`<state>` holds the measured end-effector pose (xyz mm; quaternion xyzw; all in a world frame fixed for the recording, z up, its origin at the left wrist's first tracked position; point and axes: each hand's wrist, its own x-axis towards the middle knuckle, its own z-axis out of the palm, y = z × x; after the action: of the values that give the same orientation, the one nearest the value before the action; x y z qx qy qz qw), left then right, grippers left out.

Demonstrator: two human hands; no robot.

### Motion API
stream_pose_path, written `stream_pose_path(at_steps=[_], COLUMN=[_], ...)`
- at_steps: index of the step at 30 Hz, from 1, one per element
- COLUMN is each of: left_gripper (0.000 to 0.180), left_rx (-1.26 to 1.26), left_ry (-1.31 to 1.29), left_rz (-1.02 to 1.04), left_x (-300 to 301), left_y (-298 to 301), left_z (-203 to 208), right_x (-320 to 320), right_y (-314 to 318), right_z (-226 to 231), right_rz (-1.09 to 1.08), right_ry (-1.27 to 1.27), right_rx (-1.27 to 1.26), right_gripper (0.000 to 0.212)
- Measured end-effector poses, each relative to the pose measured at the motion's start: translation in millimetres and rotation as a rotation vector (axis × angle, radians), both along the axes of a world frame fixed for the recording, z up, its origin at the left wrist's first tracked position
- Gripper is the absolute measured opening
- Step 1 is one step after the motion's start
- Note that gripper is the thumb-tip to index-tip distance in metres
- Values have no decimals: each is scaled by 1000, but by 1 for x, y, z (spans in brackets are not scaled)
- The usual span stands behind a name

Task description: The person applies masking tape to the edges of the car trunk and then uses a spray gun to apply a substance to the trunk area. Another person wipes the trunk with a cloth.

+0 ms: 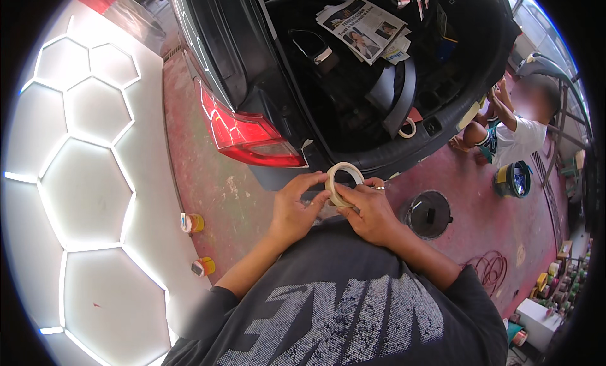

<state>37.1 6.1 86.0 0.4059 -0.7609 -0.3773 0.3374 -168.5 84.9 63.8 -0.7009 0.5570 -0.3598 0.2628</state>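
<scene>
A roll of masking tape [330,185] is held in front of my chest, just behind the car's rear bumper. My right hand [371,213] grips it from the right, with the thumb across the ring and a finger ring showing. On the other side, my left hand [297,202] pinches the roll's left edge between thumb and fingertips. Whether a loose tape end lies in that pinch is too small to tell. The red tail light [249,135] sits just beyond my left hand. Ahead, the dark car's cargo area [322,107] stands open.
Newspapers [363,31], curved grey trim pieces [404,94] and another tape roll [409,128] lie in the cargo area. A black tub [429,214], a bucket [512,180] and a coiled hose [489,271] are on the right. A person [517,126] crouches by the bumper. Small containers [197,223] stand left.
</scene>
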Motion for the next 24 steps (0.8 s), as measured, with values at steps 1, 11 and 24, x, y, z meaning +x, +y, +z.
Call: stream_pose_path(at_steps=[1, 11, 24], left_gripper=[22, 12, 11], left_rx=[-42, -277, 700], left_ry=[-15, -147, 120], left_rz=[-4, -76, -195], left_x=[3, 0, 8], left_y=[-3, -10, -16], left_z=[-4, -11, -21], right_x=[0, 2, -16], right_y=[0, -9, -19], right_z=[-2, 1, 0], right_rz=[7, 106, -27], right_ry=[2, -127, -99], right_rx=[-15, 52, -26], right_gripper=[45, 43, 59])
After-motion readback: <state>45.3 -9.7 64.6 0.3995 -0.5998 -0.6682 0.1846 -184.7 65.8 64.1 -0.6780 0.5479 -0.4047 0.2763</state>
